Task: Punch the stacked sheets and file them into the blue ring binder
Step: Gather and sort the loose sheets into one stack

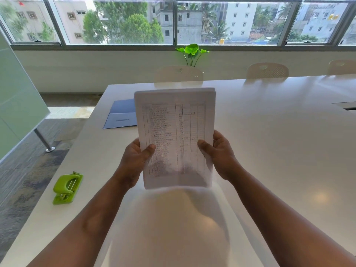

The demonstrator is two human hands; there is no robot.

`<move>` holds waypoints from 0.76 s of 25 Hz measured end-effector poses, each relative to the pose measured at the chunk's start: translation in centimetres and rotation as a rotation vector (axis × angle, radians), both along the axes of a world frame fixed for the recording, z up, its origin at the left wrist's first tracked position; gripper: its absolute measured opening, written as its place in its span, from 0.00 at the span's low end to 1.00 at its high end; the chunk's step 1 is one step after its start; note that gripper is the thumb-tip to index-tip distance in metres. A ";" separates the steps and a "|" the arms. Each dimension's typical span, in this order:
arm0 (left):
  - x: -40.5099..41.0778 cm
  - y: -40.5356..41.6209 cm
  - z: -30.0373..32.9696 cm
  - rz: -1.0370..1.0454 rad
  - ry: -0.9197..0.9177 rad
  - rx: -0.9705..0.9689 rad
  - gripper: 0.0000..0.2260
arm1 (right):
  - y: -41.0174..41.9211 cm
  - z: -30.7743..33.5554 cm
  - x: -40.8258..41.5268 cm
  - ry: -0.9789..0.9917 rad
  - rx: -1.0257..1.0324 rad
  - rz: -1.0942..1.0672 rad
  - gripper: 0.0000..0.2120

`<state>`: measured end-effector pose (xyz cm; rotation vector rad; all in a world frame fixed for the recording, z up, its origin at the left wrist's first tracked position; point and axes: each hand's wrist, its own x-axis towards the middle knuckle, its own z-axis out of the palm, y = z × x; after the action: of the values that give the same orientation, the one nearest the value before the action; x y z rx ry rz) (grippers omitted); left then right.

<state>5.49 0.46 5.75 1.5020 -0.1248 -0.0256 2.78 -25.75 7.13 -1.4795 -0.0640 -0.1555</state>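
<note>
Left hand (pixel 137 160) and right hand (pixel 219 155) grip the sheet stack (pixel 176 135) by its lower edges, upright above the table (pixel 279 132). Green punch (pixel 67 187) sits untouched left of stack; blue binder (pixel 121 114) behind-left. Punching, filing both pending.

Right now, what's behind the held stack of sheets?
Behind the stack of sheets, the blue binder lies open on the white table; its right part is covered, so no rings are visible.
</note>
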 end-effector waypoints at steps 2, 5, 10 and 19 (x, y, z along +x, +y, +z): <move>0.2 0.0 0.8 0.039 -0.084 0.008 0.09 | -0.1 0.7 0.3 -0.049 -0.019 -0.014 0.13; 0.1 -0.2 0.5 0.071 -0.082 0.023 0.08 | 0.0 0.3 0.0 0.000 -0.096 -0.021 0.13; -0.3 -0.2 0.4 0.066 -0.076 0.014 0.07 | 0.1 0.1 0.0 0.004 -0.155 -0.001 0.12; -0.3 -1.3 0.1 0.117 -0.003 -0.016 0.06 | -0.1 -0.4 0.3 0.047 -0.148 -0.023 0.12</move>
<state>5.22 -0.87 5.84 1.4909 -0.0391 0.0718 3.11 -25.81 6.77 -1.6318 -0.0208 -0.1363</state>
